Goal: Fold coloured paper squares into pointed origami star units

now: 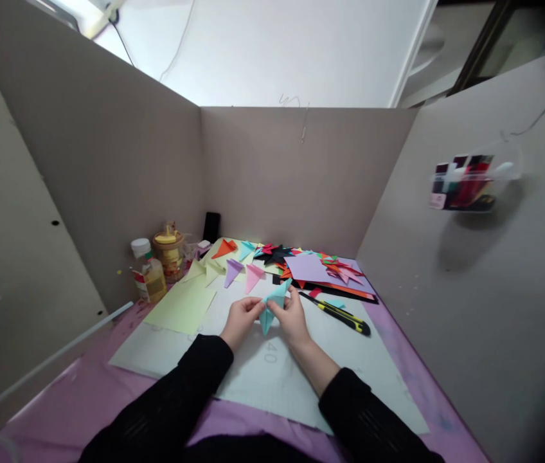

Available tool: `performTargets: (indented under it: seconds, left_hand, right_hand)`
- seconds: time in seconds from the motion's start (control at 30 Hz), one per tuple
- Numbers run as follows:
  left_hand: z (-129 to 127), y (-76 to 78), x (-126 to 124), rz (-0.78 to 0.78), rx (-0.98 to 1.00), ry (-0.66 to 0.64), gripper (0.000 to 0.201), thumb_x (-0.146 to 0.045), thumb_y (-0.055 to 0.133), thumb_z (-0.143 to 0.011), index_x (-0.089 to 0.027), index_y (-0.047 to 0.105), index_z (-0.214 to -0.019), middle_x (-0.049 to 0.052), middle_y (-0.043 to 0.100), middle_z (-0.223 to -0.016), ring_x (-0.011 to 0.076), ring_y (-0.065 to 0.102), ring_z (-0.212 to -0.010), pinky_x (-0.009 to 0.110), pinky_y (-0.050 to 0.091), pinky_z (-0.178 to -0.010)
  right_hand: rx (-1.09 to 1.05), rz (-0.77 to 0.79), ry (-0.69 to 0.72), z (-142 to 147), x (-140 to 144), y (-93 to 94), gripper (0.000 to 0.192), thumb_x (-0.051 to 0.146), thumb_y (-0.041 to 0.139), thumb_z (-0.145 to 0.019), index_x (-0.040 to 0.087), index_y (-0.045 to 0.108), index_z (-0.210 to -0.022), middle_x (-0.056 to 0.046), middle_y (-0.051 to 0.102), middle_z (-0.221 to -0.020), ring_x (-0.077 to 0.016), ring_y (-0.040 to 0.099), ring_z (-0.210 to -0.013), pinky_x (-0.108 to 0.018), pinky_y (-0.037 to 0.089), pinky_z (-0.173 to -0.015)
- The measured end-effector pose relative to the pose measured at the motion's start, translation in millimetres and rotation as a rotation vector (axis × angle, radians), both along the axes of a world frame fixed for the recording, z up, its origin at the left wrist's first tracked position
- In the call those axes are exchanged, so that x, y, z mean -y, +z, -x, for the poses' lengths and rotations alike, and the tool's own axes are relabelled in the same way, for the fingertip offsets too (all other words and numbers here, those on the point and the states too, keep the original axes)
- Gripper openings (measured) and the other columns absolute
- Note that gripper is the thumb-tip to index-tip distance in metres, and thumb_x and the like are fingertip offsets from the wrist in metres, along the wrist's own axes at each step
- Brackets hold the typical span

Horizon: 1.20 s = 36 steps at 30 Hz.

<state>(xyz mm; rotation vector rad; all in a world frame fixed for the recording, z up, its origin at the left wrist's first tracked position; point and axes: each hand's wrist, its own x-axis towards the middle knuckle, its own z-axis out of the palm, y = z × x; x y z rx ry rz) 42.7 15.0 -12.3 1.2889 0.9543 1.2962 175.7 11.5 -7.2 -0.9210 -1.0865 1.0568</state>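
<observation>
Between my two hands is a light blue piece of folded paper [276,297], pointed at its top right and bottom ends. My left hand [243,316] pinches its left edge between thumb and fingers. My right hand [292,317] grips the right side, with the thumb pressed on its face. Just beyond my hands lie a pink folded paper [254,277], a purple one [232,272], an orange one [224,248] and another light blue one [247,249]. Under them all is a large white sheet [272,386] with printed marks.
A black and yellow utility knife [342,316] lies right of my hands. Folded stars [344,271] and a lilac sheet [307,269] are piled behind it. At left are pale green paper [180,307], a bottle [150,273] and a tub [170,257]. Grey panels [301,180] enclose the table.
</observation>
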Motion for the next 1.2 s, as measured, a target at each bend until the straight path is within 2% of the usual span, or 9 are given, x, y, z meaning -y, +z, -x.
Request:
performTargets:
  seconds: [0.13,0.33,0.53,0.8,1.03,1.2]
  left_hand:
    - [0,5.3,3,-0.028,-0.044,0.002,0.033,-0.04,0.071,-0.068,-0.011,0.07,-0.083,0.006,0.07,-0.071,0.0153,0.06,-0.061,0.025,0.047,-0.058]
    - [0,5.6,5,-0.059,-0.12,-0.045,0.034,-0.041,0.067,-0.071,-0.011,0.071,-0.084,0.005,0.069,-0.071,0.0145,0.058,-0.062,0.024,0.046,-0.059]
    - [2,3.8,4,-0.056,-0.093,-0.052,0.033,-0.043,0.062,-0.075,-0.011,0.069,-0.072,0.003,0.063,-0.064,0.0134,0.055,-0.06,0.022,0.044,-0.056]
    - [3,4.1,4,-0.068,-0.133,-0.03,0.032,-0.04,0.064,-0.074,-0.013,0.072,-0.089,0.006,0.068,-0.076,0.0156,0.057,-0.066,0.024,0.046,-0.059]
    - [3,6.2,3,-0.094,-0.149,-0.018,0.027,-0.038,0.067,-0.071,-0.012,0.072,-0.077,0.005,0.066,-0.069,0.0141,0.055,-0.062,0.024,0.044,-0.06]
    - [2,6.1,3,-0.048,-0.107,-0.017,0.027,-0.037,0.069,-0.068,-0.012,0.071,-0.079,0.005,0.066,-0.07,0.0142,0.055,-0.062,0.024,0.043,-0.059]
  right_hand:
    - [-0.011,-0.041,0.003,-1,1,1.1,0.06,0.025,0.066,-0.069,0.021,0.039,-0.122,0.001,0.063,-0.079,-0.0159,0.06,-0.07,-0.028,0.048,-0.065]
    - [0.029,-0.039,-0.05,-2,0,-1.6,0.066,0.022,0.066,-0.066,0.021,0.036,-0.125,0.003,0.06,-0.076,-0.0147,0.059,-0.068,-0.027,0.048,-0.063]
    - [0.06,-0.041,-0.032,-2,2,0.9,0.064,0.022,0.066,-0.065,0.021,0.036,-0.122,0.002,0.061,-0.078,-0.0159,0.06,-0.069,-0.027,0.048,-0.063]
    - [0.161,-0.026,-0.075,-2,1,-2.1,0.053,0.025,0.065,-0.068,0.021,0.041,-0.114,0.004,0.058,-0.068,-0.0155,0.058,-0.063,-0.025,0.045,-0.056]
    - [0.033,-0.047,0.016,-7,-7,-4.9,0.048,0.027,0.069,-0.065,0.021,0.045,-0.106,0.004,0.058,-0.069,-0.0148,0.058,-0.062,-0.025,0.045,-0.057]
    - [-0.033,-0.065,0.093,-10,-7,-2.9,0.041,0.027,0.068,-0.066,0.02,0.048,-0.1,0.002,0.06,-0.071,-0.014,0.058,-0.062,-0.024,0.044,-0.057]
